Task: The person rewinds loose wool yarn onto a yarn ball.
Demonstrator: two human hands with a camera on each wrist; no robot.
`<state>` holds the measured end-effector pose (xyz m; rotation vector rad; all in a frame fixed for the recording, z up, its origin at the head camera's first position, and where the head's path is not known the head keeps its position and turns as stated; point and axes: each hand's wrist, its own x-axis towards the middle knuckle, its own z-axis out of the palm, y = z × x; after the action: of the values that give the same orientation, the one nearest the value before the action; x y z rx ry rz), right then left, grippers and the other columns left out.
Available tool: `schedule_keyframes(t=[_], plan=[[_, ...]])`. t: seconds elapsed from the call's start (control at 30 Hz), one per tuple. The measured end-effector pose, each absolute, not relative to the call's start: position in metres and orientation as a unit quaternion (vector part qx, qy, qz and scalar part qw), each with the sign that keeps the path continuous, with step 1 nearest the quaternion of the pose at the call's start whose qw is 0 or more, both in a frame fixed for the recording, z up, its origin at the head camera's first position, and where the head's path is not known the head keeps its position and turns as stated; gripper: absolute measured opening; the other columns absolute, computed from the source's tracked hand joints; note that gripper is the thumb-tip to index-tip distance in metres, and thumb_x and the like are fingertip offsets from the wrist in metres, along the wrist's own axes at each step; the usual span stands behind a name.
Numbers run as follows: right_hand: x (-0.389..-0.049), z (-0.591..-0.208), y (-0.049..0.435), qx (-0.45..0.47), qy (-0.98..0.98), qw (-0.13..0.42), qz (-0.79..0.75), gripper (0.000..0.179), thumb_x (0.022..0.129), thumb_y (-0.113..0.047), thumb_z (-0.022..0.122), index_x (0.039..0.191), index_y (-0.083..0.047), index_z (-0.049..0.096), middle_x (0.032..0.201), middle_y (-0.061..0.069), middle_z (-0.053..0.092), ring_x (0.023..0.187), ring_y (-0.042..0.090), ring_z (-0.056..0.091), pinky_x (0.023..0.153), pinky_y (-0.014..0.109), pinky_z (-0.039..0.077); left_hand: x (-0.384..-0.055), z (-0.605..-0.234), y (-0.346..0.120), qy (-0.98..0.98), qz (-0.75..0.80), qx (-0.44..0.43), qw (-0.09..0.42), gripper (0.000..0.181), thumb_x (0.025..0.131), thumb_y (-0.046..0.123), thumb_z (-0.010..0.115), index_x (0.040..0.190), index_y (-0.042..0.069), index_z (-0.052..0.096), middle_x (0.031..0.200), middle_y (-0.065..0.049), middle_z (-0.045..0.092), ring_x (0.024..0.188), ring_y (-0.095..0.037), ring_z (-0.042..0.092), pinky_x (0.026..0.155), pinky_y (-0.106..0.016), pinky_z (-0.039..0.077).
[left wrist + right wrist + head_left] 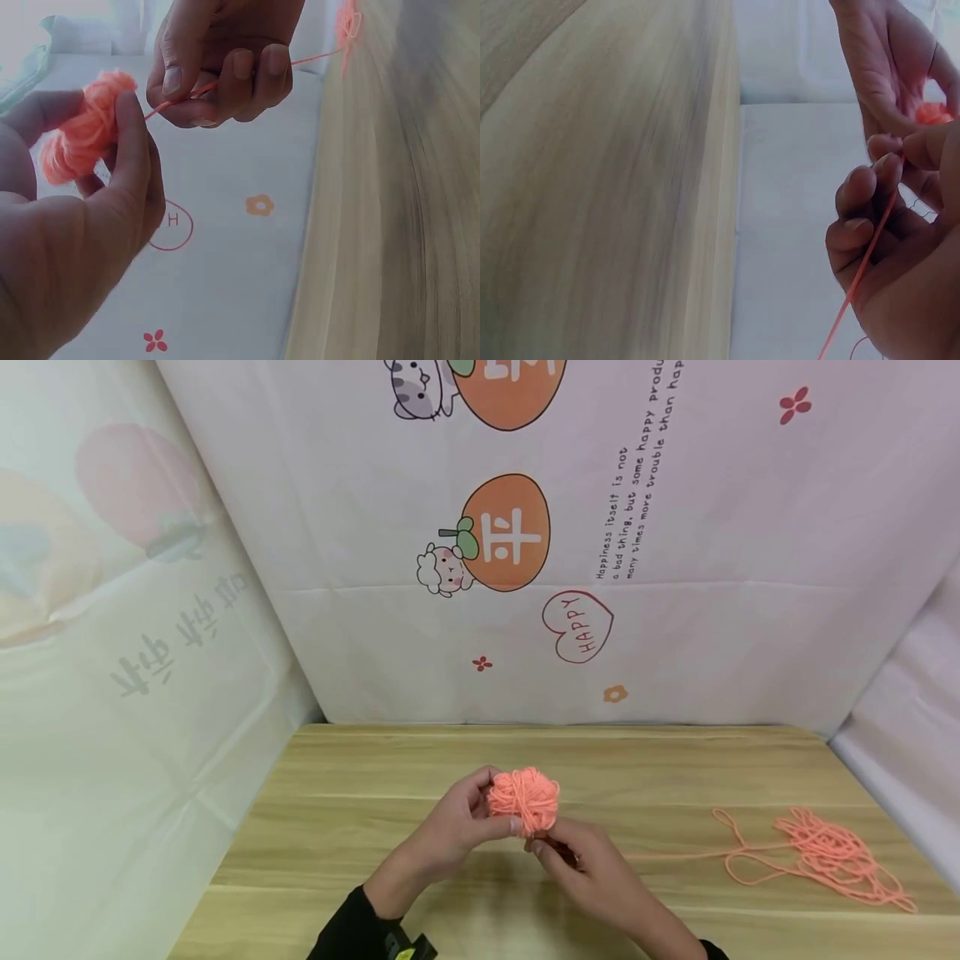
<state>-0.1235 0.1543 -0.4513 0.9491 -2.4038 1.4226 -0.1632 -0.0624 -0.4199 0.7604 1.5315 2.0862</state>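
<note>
A ball of coral-pink yarn [527,800] is gripped between the thumb and fingers of my left hand [448,828], above the table. Just right of and below the ball, my right hand [596,872] pinches the yarn strand [160,109] between thumb and forefinger. In the right wrist view the strand [862,268] runs across the curled fingers of that hand and on downward. From the right hand it stretches over the table to a loose, tangled heap of the same yarn [836,860]. Part of the ball is hidden behind the left fingers.
The wooden table [337,827] has a light striped grain. Behind it hangs a white printed cloth [697,643] with fruit, flower and heart pictures. More pale cloth [225,760] closes off the left side, and white cloth [907,727] the right.
</note>
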Motion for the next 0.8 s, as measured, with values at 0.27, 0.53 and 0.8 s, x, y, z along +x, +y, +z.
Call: schedule_keyframes(t=[0.27, 0.53, 0.8], plan=[[-0.123, -0.452, 0.154, 0.329, -0.818, 0.096, 0.461, 0.021, 0.098, -0.012, 0.059, 0.091, -0.032, 0.06, 0.07, -0.016, 0.048, 0.056, 0.0, 0.041, 0.046, 0.016, 0.039, -0.166, -0.426, -0.058, 0.611, 0.75, 0.177, 0.182, 0.046, 0.087, 0.011, 0.072, 0.124, -0.001, 0.046, 0.117, -0.019, 0.056, 0.104, -0.028, 0.06, 0.085, -0.037, 0.054], [-0.122, -0.452, 0.155, 0.328, -0.819, 0.115, 0.457, 0.021, 0.094, -0.006, 0.062, 0.09, -0.027, 0.061, 0.068, -0.014, 0.047, 0.055, 0.0, 0.041, 0.044, 0.018, 0.038, -0.167, -0.433, -0.056, 0.707, 0.672, 0.175, 0.135, 0.045, 0.084, 0.017, 0.075, 0.12, 0.006, 0.051, 0.111, -0.014, 0.058, 0.099, -0.024, 0.061, 0.077, -0.031, 0.056], [-0.121, -0.448, 0.157, 0.313, -0.83, 0.114, 0.448, 0.022, 0.094, -0.007, 0.062, 0.087, -0.028, 0.059, 0.066, -0.013, 0.045, 0.054, 0.001, 0.04, 0.043, 0.019, 0.037, -0.165, -0.437, -0.055, 0.769, 0.6, 0.188, 0.116, 0.039, 0.084, 0.024, 0.075, 0.116, 0.015, 0.055, 0.105, -0.004, 0.062, 0.09, -0.019, 0.06, 0.073, -0.029, 0.055]])
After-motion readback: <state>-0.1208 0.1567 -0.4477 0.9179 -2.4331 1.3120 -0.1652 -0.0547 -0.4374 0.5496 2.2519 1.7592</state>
